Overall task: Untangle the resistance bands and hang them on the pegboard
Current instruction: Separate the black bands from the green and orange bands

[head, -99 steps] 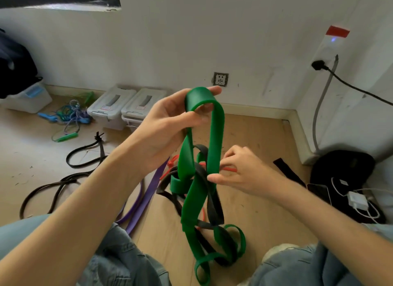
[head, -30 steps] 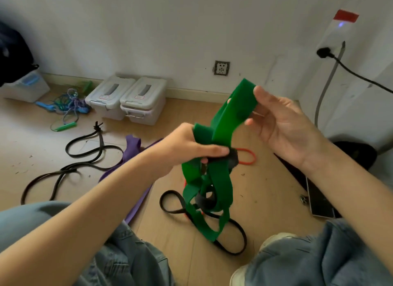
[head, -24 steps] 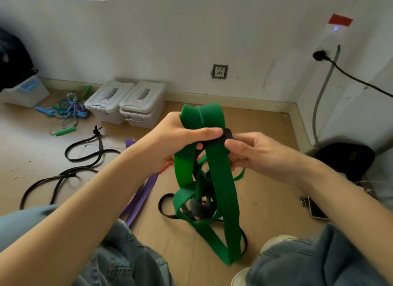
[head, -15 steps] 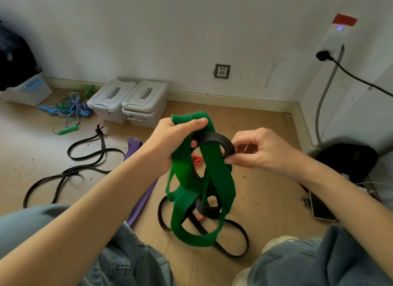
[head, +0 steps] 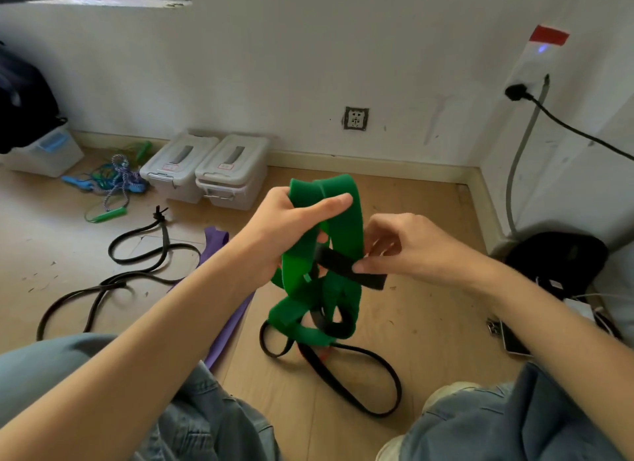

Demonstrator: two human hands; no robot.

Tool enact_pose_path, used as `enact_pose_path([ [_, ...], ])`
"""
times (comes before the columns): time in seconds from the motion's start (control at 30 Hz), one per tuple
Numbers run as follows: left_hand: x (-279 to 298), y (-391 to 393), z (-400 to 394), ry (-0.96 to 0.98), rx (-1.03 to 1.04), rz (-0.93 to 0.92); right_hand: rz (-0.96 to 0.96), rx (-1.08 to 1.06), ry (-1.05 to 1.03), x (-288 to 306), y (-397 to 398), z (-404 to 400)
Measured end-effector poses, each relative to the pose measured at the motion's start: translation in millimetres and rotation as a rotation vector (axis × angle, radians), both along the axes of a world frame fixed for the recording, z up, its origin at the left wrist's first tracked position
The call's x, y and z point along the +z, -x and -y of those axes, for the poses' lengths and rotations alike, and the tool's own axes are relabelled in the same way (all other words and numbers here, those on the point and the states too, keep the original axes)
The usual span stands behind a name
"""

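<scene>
I'm looking down at a wooden floor [head: 429, 326] meeting a white wall [head: 274, 66]. No brand or writing is reading clearly from here; the two lidded plastic bins [head: 206, 169] against the baseboard are each carrying a small white sticker with red print, too small to make out, and a red tape strip [head: 549, 35] is sitting high on the right wall above a blue light.

The purple band [head: 226, 309] is lying flat on the floor beside my left knee, running out from under my left forearm. A thin black cord [head: 137, 254] is looping across the floor further left, apart from the tangle.

The green band [head: 322, 254] is the widest piece, matte and flat, and it is being held up off the floor in front of me in several folded loops. The black band [head: 346, 265] is threading through those loops, narrower, with one long loop trailing down onto the floor between my knees. A bit of red is showing under the bottom of the tangle; I cannot tell what it is.

My left hand [head: 284, 234] is gripping the top fold of the green band, thumb laid across the front. My right hand [head: 411, 251] is pinching a short stretch of the black band between thumb and forefinger, just right of the green loops.

A wall socket [head: 355, 118] is sitting low on the wall.
</scene>
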State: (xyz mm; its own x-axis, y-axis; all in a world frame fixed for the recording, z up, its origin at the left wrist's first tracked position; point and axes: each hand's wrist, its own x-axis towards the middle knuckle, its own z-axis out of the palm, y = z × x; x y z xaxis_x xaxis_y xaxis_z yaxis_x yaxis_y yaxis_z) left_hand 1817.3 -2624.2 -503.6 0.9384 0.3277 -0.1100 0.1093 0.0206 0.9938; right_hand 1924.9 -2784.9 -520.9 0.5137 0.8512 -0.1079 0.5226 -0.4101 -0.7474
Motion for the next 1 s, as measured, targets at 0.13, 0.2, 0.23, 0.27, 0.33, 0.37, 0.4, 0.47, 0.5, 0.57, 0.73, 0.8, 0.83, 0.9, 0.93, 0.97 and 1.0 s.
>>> enact_pose_path([
  [0.13, -1, 2, -5, 0.03, 0.006, 0.013, -0.256, 0.041, 0.001, -7, 7, -2],
  [0.2, -6, 1, -8, -0.013, 0.002, -0.037, -0.361, -0.007, -0.129, -2, 7, 0],
  [0.23, -8, 0, -10, -0.031, -0.026, -0.083, -0.376, -0.073, -0.223, 2, 7, 0],
  [0.27, -8, 0, -12, -0.04, -0.087, -0.127, -0.372, -0.134, -0.317, 6, 6, 0],
  [0.33, -11, 0, -16, -0.069, -0.278, -0.164, -0.317, -0.185, -0.444, 14, 6, -3],
  [0.37, -13, -1, -19, -0.131, -0.375, -0.169, -0.296, -0.198, -0.484, 18, 8, -5],
  [0.4, -17, -1, -20, -0.227, -0.473, -0.197, -0.295, -0.232, -0.529, 22, 9, -6],
  [0.47, -28, 1, -20, -0.522, -0.703, -0.368, -0.36, -0.374, -0.663, 30, 4, -5],
  [0.5, -36, 3, -18, -0.68, -0.794, -0.472, -0.408, -0.448, -0.736, 33, 0, -3],
  [0.57, -47, 4, -17, -0.808, -0.786, -0.529, -0.533, -0.49, -0.818, 40, -4, -1],
  [0.73, -48, -4, -6, -0.188, -0.449, -0.222, -0.883, -0.298, -0.842, 30, 12, -10],
  [0.8, -49, -6, 5, -0.179, -0.375, -0.161, -0.967, -0.234, -0.886, 27, 9, -8],
  [0.83, -44, -7, 8, -0.183, -0.321, -0.124, -0.999, -0.202, -0.887, 26, 5, -5],
  [0.9, -30, -9, 4, -0.078, -0.151, -0.014, -0.978, -0.158, -0.764, 17, -1, 3],
  [0.93, -21, -9, 0, 0.027, -0.063, 0.044, -0.881, -0.136, -0.619, 9, -2, 7],
  [0.97, -13, -9, -3, 0.138, 0.004, 0.093, -0.74, -0.088, -0.425, 1, 1, 9],
  [1.0, -8, -8, -6, 0.22, 0.051, 0.121, -0.588, -0.011, -0.23, -6, 7, 9],
])
